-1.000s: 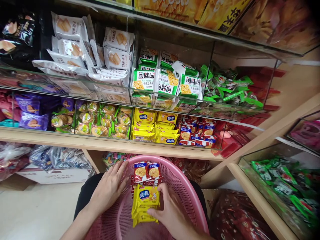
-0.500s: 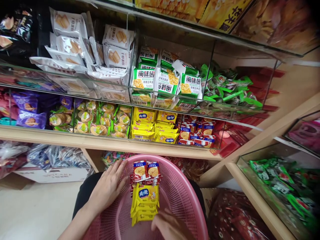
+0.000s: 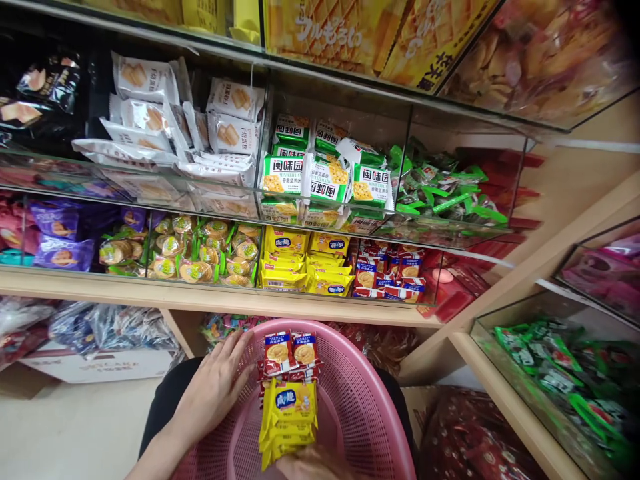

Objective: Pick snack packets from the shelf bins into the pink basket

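A pink plastic basket (image 3: 373, 393) stands between my legs. Inside it, a row of yellow snack packets (image 3: 290, 407) leans toward me, with red-and-blue biscuit packets (image 3: 290, 350) stacked behind them. My left hand (image 3: 215, 383) lies along the basket's left rim, fingers stretched out, close beside the red-and-blue packets and holding nothing I can see. At the bottom edge of the view, my right hand (image 3: 313, 463) touches the lower end of the yellow packets. Its fingers are blurred and partly hidden, so their grip is unclear.
Glass-fronted shelves (image 3: 345, 230) hold white cake packets (image 3: 235, 130), green-and-white packets (image 3: 327, 177) and more yellow packets (image 3: 327, 263). A wooden ledge (image 3: 250, 307) runs just beyond the basket. At right, a bin holds green-wrapped sweets (image 3: 555, 373); a white carton (image 3: 100, 365) sits at left.
My right hand has moved left and down onto the lower end of the yellow packets, which now tilt slightly. My left hand stays at the rim. The view has shifted a little upward.
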The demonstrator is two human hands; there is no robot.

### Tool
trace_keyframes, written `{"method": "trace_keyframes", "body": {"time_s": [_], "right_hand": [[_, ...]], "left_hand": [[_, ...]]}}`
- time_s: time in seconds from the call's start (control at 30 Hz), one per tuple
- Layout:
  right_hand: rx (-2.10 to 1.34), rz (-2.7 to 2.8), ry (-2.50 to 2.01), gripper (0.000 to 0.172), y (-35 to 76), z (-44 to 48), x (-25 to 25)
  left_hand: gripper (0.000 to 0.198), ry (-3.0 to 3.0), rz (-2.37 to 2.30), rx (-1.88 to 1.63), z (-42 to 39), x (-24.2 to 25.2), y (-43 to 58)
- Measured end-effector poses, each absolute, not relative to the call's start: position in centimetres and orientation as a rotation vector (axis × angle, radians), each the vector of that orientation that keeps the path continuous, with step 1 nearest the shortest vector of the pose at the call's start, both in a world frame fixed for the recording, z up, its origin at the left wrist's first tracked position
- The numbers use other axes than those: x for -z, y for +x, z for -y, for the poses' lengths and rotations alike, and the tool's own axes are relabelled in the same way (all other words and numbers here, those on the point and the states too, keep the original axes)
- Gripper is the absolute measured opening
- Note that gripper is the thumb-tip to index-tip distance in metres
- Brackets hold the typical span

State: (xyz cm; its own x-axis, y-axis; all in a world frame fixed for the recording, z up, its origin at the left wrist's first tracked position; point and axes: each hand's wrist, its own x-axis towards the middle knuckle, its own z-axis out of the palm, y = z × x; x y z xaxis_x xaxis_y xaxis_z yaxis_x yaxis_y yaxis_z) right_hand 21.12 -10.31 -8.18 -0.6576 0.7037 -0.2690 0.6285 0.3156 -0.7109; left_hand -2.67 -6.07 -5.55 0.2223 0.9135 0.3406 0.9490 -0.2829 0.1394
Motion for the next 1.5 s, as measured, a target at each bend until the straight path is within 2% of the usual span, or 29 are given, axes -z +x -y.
{"method": "trace_keyframes", "body": {"time_s": [0.1,0.23,0.3,0.37,0.5,0.53,0.7,0.87,1.03,1.13,1.33,1.5], "right_hand": [[-1.306,2.433,-1.249,0.031,20.1,9.9,7.1],[-1.313,2.440,-1.297,0.022,19.9,10.2,4.6],[-1.313,2.451,-1.260,0.026,20.6,10.5,3.0],[-1.313,2.467,-1.221,0.029,21.3,10.4,1.1],[-1.291,2.511,-1.165,0.021,21.8,8.3,-4.8],[-1.147,2.483,-1.204,0.015,21.7,7.3,-6.4],[-0.216,2.293,-1.007,0.029,20.7,0.2,-11.8],[0.246,2.389,-0.986,0.042,19.0,-5.9,-11.4],[0.337,2.401,-1.085,0.052,17.8,-8.3,-10.8],[0.349,2.372,-1.093,0.048,17.7,-8.6,-10.7],[0.567,2.383,-1.069,0.029,17.6,-8.1,-11.0],[0.740,2.399,-1.075,0.031,17.5,-8.2,-11.3]], "left_hand": [[0.051,-2.374,1.818,0.548,6.1,5.8,-2.8],[0.051,-2.374,1.818,0.524,6.2,5.7,-2.8],[0.051,-2.363,1.814,0.511,6.2,5.7,-2.8],[0.051,-2.353,1.794,0.511,6.1,5.8,-2.8],[0.052,-2.352,1.756,0.576,6.1,5.9,-2.8],[0.052,-2.357,1.757,0.590,6.0,5.9,-2.8],[0.052,-2.363,1.789,0.579,6.0,5.9,-2.8],[0.053,-2.339,1.776,0.600,6.0,6.2,-2.9],[0.052,-2.316,1.739,0.531,6.0,6.3,-2.9],[0.053,-2.296,1.725,0.519,6.1,6.4,-2.9],[0.053,-2.313,1.769,0.551,6.1,6.5,-3.0],[0.054,-2.316,1.764,0.540,6.2,6.4,-3.0]]}}
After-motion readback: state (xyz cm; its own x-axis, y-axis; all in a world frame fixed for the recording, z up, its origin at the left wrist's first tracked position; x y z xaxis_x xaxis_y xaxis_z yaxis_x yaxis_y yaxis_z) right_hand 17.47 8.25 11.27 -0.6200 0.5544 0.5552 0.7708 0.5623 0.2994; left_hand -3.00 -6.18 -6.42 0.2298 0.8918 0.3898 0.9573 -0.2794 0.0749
